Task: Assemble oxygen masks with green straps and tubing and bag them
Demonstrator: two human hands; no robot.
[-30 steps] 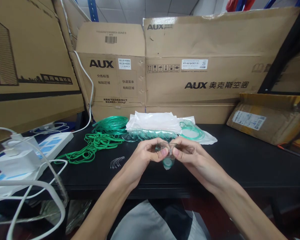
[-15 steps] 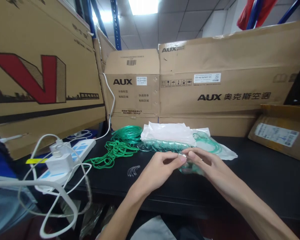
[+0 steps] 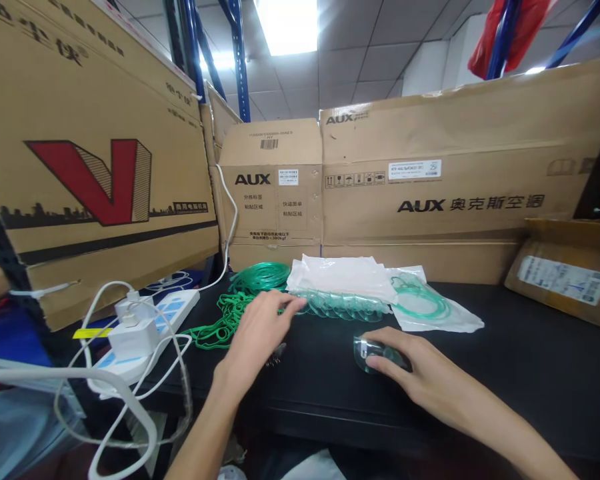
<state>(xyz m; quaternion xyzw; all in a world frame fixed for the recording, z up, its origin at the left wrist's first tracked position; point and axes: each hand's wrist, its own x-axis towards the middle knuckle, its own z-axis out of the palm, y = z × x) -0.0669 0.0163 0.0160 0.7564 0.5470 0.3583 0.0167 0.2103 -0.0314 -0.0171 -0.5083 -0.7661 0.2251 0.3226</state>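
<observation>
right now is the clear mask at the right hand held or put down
Held: the right hand grips the clear mask between thumb and fingers.

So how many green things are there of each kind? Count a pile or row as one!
Coil of green tubing: 1
Tangle of green bands: 1
Row of clear green masks: 1
Held clear green mask: 1
Pouch with green tubing: 1
Total: 5

Cardboard cartons and blue metal racking suggest a storeroom workspace.
</observation>
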